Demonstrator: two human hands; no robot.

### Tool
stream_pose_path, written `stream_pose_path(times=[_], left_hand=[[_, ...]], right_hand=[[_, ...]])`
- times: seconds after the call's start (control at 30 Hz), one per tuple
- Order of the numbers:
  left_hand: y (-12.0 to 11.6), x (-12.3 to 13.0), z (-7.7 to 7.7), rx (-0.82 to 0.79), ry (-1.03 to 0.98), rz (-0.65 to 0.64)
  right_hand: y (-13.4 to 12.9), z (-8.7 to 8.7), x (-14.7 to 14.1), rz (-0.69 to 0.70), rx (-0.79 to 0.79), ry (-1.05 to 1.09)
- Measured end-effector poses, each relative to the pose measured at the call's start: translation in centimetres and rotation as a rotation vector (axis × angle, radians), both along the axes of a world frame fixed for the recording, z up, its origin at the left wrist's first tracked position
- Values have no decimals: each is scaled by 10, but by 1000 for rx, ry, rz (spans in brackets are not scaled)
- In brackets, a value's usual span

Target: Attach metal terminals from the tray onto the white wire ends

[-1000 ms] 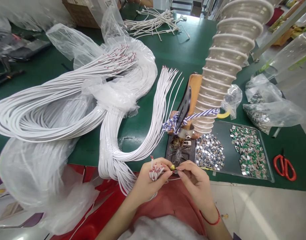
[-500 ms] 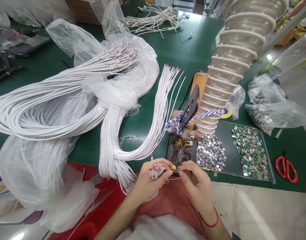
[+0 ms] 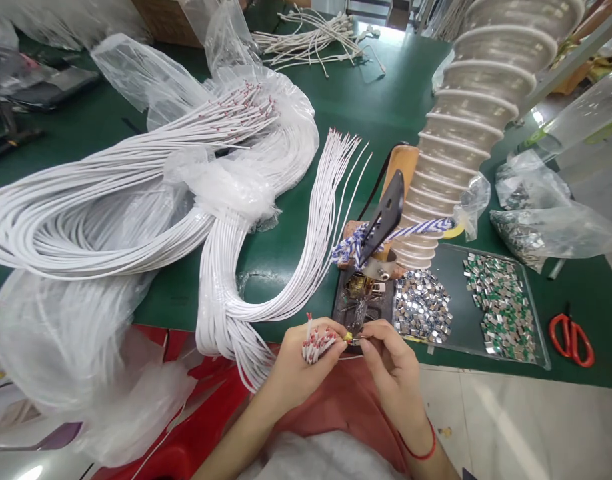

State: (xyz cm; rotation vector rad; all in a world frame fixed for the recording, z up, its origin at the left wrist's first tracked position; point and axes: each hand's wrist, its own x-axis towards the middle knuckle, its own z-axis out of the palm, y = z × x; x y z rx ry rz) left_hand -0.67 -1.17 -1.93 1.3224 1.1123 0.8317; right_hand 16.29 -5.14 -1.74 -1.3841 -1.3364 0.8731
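Observation:
My left hand (image 3: 293,367) is closed around a bundle of white cables (image 3: 317,347) with red-tipped ends, one end standing above the rest. At its fingertips shows a small yellow piece (image 3: 349,337), whose kind I cannot make out. My right hand (image 3: 399,370) pinches a tiny metal connector (image 3: 357,342) against that spot, mostly hidden by the fingers. Just beyond the fingertips is a dark tray (image 3: 387,308) with a blackened soldering tip above it. More white cables (image 3: 221,280) curve over the table edge beside my left hand.
A clear ribbed hose (image 3: 466,127) rises behind a wooden stand (image 3: 400,167) tied with striped cord. To the right lie a tray (image 3: 459,300) of metal connectors and green-board connectors, red-handled scissors (image 3: 571,340) and plastic bags (image 3: 533,217). Long bagged cable coils (image 3: 86,200) fill the left.
The cable bundle in my left hand has shifted slightly right and down. Both hands stay together at the same spot, with only small finger movement.

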Motion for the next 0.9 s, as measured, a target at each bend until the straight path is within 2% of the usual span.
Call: stream_pose_path(times=[0.17, 0.3, 0.43, 0.67, 0.9], left_hand=[[0, 0, 0, -14, 51, 25], [0, 0, 4, -18, 47, 44], [1, 1, 7, 26, 37, 45], [2, 3, 6, 107, 50, 23], [3, 4, 15, 158, 60, 8]], right_hand=[[-4, 2, 6, -45, 36, -16], [-11, 1, 10, -43, -17, -33], [-12, 0, 9, -72, -66, 48], [-5, -1, 1, -73, 65, 5], [-5, -1, -2, -74, 81, 58]])
